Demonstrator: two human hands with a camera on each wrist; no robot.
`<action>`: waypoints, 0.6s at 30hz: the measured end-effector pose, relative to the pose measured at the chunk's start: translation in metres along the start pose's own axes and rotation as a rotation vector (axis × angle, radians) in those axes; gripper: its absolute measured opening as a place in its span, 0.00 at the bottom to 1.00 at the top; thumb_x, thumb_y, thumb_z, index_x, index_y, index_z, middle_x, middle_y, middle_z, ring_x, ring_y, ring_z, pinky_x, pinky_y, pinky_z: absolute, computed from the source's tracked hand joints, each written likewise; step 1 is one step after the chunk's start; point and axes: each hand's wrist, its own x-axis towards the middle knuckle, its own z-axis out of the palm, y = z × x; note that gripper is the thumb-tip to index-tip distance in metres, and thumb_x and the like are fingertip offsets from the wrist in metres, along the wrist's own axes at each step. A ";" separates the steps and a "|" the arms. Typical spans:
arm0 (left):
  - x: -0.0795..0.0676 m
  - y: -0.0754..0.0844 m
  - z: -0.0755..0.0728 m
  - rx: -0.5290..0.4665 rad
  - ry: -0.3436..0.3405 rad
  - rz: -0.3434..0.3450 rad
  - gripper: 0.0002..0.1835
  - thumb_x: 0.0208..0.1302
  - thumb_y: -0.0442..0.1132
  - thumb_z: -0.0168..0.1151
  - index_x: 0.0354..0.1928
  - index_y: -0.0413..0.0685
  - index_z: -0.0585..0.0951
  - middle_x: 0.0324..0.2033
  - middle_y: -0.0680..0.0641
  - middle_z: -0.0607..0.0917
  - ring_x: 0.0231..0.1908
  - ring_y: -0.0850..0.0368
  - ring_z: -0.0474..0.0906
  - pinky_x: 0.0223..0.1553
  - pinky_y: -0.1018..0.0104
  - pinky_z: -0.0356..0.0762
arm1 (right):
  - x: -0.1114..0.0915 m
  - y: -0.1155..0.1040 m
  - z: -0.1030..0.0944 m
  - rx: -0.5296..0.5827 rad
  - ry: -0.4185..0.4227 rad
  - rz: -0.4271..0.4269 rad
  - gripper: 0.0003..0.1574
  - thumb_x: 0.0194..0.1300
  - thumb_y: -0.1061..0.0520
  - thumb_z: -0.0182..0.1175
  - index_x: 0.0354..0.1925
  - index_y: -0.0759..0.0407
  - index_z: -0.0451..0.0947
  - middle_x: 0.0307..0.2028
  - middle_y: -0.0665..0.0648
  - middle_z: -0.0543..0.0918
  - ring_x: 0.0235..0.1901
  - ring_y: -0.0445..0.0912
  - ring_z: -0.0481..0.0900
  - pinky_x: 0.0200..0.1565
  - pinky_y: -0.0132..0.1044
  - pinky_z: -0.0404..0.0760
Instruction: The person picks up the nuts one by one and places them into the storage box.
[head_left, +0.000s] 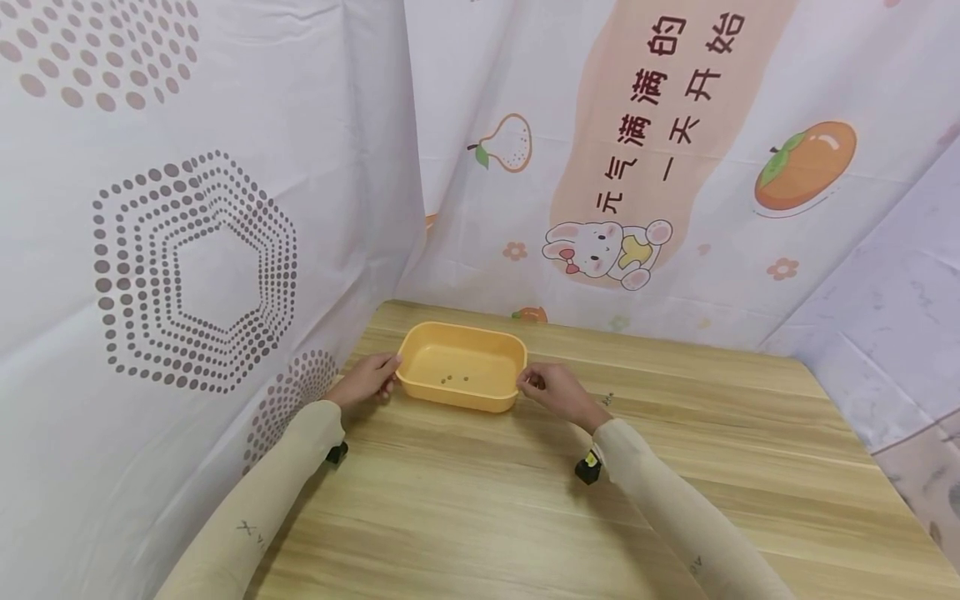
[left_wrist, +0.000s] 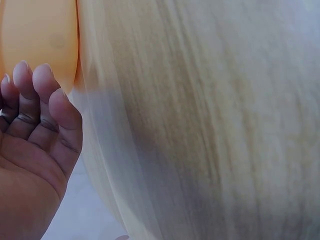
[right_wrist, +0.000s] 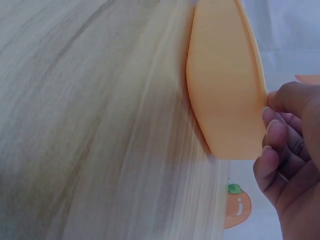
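Observation:
A yellow-orange plastic basin [head_left: 456,400], rectangular with rounded corners, sits on the wooden table near its back left. Three small dark spots show on its floor. My left hand [head_left: 369,379] holds the basin's left end, its thumb at the rim and the other fingers bent below on the outside. In the left wrist view, fingertips [left_wrist: 46,80] lie against the outer wall, while the thumb is hidden. At the opposite end, my right hand [head_left: 553,390] pinches the rim between thumb and index finger. The right wrist view shows the remaining fingers [right_wrist: 276,134] curled beside the wall.
A white curtain [head_left: 315,125] with dot patterns hangs close along the left. Behind the table [head_left: 675,400] hangs a printed cloth [head_left: 465,75] with fruit, a rabbit and lettering. Small black devices [head_left: 588,468] are worn under both wrists.

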 end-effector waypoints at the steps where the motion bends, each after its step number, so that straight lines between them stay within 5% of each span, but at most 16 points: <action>1: 0.000 0.000 0.000 -0.002 0.001 0.002 0.21 0.75 0.52 0.42 0.36 0.41 0.73 0.24 0.44 0.77 0.22 0.55 0.71 0.21 0.66 0.73 | 0.000 0.000 0.000 -0.003 0.000 -0.001 0.05 0.67 0.53 0.60 0.35 0.51 0.81 0.25 0.42 0.79 0.24 0.38 0.74 0.26 0.31 0.75; 18: 0.000 0.003 0.000 0.020 0.005 0.003 0.21 0.76 0.52 0.41 0.35 0.41 0.72 0.23 0.45 0.76 0.20 0.56 0.73 0.20 0.68 0.73 | 0.000 0.003 0.002 -0.015 0.007 -0.026 0.05 0.68 0.53 0.58 0.37 0.51 0.80 0.23 0.42 0.77 0.22 0.37 0.72 0.23 0.30 0.73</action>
